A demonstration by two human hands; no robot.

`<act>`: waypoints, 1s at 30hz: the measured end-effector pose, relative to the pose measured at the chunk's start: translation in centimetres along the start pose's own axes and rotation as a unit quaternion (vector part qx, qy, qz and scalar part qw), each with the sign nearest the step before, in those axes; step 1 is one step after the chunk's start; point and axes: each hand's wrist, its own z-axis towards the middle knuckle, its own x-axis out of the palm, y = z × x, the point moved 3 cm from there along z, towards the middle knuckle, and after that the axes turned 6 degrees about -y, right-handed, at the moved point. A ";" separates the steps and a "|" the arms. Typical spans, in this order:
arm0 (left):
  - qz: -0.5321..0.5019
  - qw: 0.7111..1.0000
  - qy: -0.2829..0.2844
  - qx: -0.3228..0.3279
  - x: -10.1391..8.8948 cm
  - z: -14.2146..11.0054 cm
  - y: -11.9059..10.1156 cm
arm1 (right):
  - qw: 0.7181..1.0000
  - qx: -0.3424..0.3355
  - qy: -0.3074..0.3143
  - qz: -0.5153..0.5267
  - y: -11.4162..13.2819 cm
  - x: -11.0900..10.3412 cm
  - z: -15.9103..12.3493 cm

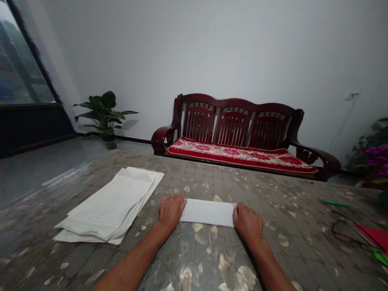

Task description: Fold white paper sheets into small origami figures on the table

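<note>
A folded strip of white lined paper (209,212) lies crosswise on the patterned tabletop (206,262) in front of me. My left hand (171,210) is closed on its left end, thumb towards the paper. At the right end my right hand (248,221) grips the strip in the same way, fingers curled. Between the two hands the strip looks flat, its ruled lines running up and down. Left of my left hand is a loose stack of lined paper sheets (112,202), its edges uneven.
To the right lie a green pen (336,203), dark-framed glasses (348,232) and a red item (371,234). Beyond the table stands a dark red wooden bench (233,125) with a red patterned cushion (242,155). A potted plant (106,113) is at the back left.
</note>
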 end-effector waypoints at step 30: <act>-0.066 0.981 0.008 0.182 3.0 -3.5 -5.0 | 0.999 0.026 0.019 0.008 0.0 -0.4 0.2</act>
